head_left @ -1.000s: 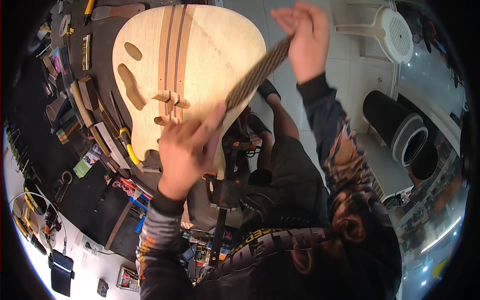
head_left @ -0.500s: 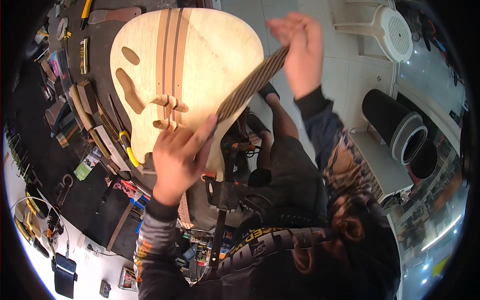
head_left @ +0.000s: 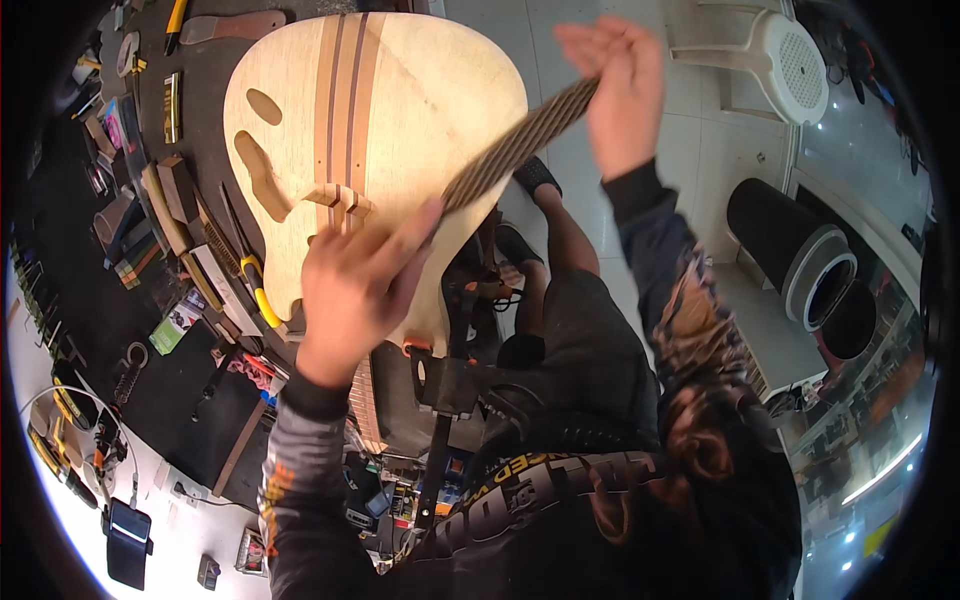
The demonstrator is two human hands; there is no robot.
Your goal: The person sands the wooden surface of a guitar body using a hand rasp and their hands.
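A pale wooden electric-guitar body [head_left: 400, 90] with darker centre stripes, carved cavities and cutouts lies on the dark bench [head_left: 200, 80]. A long, dark, ridged file [head_left: 520, 140] crosses its right edge diagonally. My left hand [head_left: 360, 280], slightly blurred, grips the lower end of the file over the lower part of the body, hiding that end. My right hand [head_left: 625, 105] has the upper end between thumb and palm, beyond the body's edge, with fingertips curled loosely. A black clamp or stand [head_left: 450, 385] is under the body's lower end.
Wood blocks [head_left: 175, 190], a yellow-handled tool [head_left: 265, 305] and assorted hand tools crowd the bench at left. A phone [head_left: 128, 530] is at lower left. My legs [head_left: 570, 250] show below. A white plastic stool [head_left: 785, 70] and a black cylinder [head_left: 775, 240] stand at right.
Both hands and the file dipped down half a second ago and have since moved back up, the right hand also slightly rightward. The guitar body has barely moved.
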